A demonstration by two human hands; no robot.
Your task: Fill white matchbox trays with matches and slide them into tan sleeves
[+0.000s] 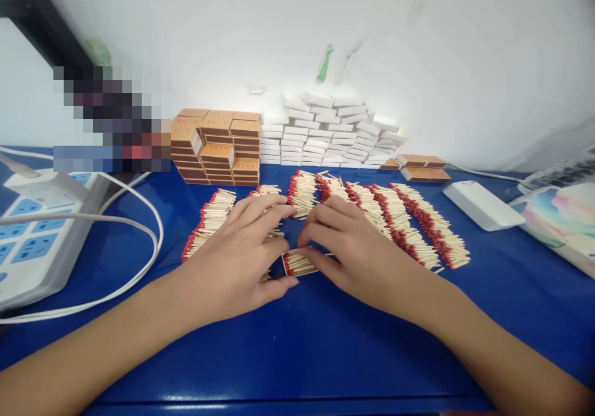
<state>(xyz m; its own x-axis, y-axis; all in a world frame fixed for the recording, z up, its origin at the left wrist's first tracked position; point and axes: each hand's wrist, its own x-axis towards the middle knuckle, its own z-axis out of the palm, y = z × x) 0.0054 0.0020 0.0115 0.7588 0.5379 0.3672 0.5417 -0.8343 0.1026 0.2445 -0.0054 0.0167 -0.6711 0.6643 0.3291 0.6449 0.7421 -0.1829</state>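
Observation:
A small white tray (301,272) filled with red-tipped matches lies on the blue table between my hands. My left hand (246,248) is at the tray's left, fingers apart, its thumb resting near the tray's lower left corner. My right hand (346,242) bends over the tray's right end, with thumb and fingers close together at the matches; whatever is between them is too small to make out. Rows of loose matches (418,217) fan out beyond and beside both hands, and another row (211,217) is partly covered by my left hand.
Brown matchboxes (218,124) are stacked at the wall beside a pile of white trays (320,134). Two more brown boxes (425,173) and a white device (483,205) lie to the right. At the left are a power strip (46,242) and white cables (158,236).

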